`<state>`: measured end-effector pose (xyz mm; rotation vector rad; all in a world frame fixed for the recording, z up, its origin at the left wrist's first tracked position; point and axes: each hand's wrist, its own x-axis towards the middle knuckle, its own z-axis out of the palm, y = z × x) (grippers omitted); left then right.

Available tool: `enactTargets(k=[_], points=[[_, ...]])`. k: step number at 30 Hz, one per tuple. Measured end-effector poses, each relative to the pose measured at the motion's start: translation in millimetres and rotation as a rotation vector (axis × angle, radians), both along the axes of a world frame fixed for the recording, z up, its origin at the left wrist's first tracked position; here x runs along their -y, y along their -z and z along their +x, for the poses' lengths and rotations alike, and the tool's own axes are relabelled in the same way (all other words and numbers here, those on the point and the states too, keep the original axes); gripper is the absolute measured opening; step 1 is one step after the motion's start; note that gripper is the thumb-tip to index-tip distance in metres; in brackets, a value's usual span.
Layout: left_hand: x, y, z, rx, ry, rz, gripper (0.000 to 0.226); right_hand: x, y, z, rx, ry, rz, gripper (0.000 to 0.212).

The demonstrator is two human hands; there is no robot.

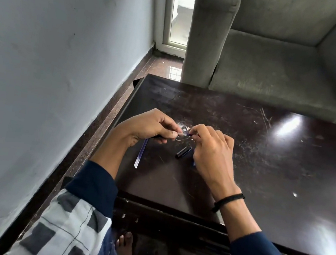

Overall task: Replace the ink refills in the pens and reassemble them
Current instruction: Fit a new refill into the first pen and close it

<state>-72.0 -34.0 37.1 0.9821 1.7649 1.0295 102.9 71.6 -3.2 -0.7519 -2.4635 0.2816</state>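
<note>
Both hands meet over the dark table (263,172). My left hand (152,126) grips a pen barrel whose clear end pokes out toward the right. My right hand (213,152) pinches a thin blue ink refill (188,134) at the barrel's open end. Thin blue refills (140,154) lie on the table under my left wrist. A black pen cap (183,152) lies between the hands. A small blue piece (194,163) shows under my right palm, mostly hidden.
A grey sofa (278,62) stands behind the table. A grey wall (53,69) runs along the left with a strip of floor beside the table. My bare feet (125,248) show below the table's front edge.
</note>
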Motion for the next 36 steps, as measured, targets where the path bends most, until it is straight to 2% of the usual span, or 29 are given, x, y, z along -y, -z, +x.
enactTargets(k=[4,9,13,20,29,32,36], points=[[-1,2,3,-0.007,0.012,-0.023,0.016,2,0,1,0.006,-0.068,-0.027,0.015],[-7,5,12,-0.03,0.032,-0.068,0.014,4,-1,3,0.0,-0.123,-0.06,0.012],[-6,7,4,-0.037,-0.028,-0.089,0.01,-6,-3,7,-0.03,-0.055,-0.119,0.022],[-6,8,3,-0.062,0.015,-0.097,0.008,-18,-1,10,-0.131,-0.045,-0.244,0.02],[-10,7,13,-0.092,0.037,-0.076,0.016,-11,-3,5,-0.078,-0.145,-0.355,0.015],[-9,7,10,-0.104,0.021,-0.088,0.013,-16,-5,6,-0.15,-0.121,-0.457,0.023],[-6,9,3,-0.105,-0.014,-0.086,0.01,-24,-8,7,-0.202,-0.032,-0.643,0.017]])
